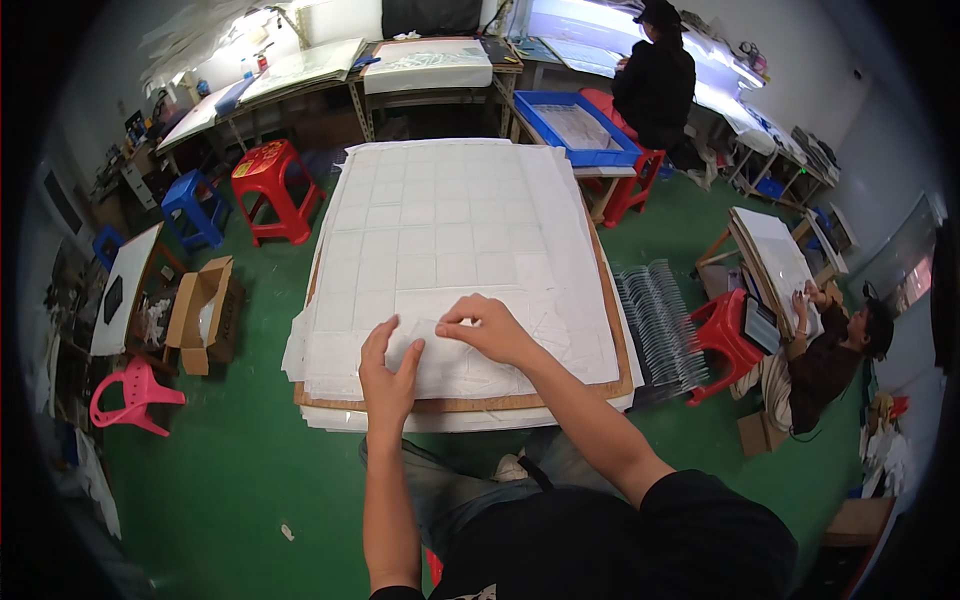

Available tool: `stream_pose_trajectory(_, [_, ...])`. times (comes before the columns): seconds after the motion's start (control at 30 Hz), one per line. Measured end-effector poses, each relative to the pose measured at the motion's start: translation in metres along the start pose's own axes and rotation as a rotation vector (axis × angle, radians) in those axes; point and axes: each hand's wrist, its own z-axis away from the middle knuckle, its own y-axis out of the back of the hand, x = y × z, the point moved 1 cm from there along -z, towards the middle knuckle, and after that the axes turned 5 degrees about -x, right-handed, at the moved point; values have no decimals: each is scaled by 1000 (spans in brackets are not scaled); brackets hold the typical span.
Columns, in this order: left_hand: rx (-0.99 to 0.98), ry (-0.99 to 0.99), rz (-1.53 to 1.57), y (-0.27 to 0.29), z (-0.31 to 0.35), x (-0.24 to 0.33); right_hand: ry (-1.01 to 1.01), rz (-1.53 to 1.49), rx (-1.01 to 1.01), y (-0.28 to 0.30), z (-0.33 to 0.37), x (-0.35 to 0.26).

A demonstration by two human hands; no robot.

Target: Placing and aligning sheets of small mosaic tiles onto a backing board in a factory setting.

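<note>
Evidently, the step in hand was the handling of one small clear piece [425,325], held just above the desk [470,405] toward its near edge, somewhat left of the near edge's middle. The right hand [490,329] had its grip pinching the piece between thumb and forefinger at the piece's right side. The left hand [387,375] stood near the piece's other side, its grip spread, thumb apart from the fingers; whether the thumb touched the piece could not be determined.

A white sheet [335,365] covered most of the desk. Pale squares [418,240] lay in rows from the far edge toward the middle; whether each was a separate piece could not be established. Thin clear scraps [545,328] were noted toward the near right corner. Beside the right edge, off the desk, stood a row of clear, rib-like items [660,325].

In the inspector's judgement, the next move called for a light, steady pinch, with the left fingers kept clear of the piece's faces. The piece appeared thin and liable to slip or bend.
</note>
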Motion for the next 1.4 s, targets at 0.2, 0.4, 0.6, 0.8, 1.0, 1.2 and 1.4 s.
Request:
stream_pose_trajectory(0.2, [-294,-97,71,-20,-9,18,146,-145,134,15,42,-4])
stream_pose_trajectory(0.4, [-335,-324,-82,-38,-8,26,114,-222,236,30,54,6])
stream_pose_trajectory(0.6, [-230,-191,43,-37,-8,15,140,-40,439,36,58,43])
stream_pose_trajectory(0.8, [-228,-92,165,-38,-9,6,44,-94,229,28,67,30])
stream_pose_trajectory(1.0, [-245,80,275,-37,-8,3,43,-296,190,32,66,31])
stream_pose_trajectory(1.2, [-203,173,372,-41,-5,3,-27,-305,228,27,64,26])
stream_pose_trajectory(1.4, [-88,283,538,-45,-6,0,-84,-328,119,21,65,17])
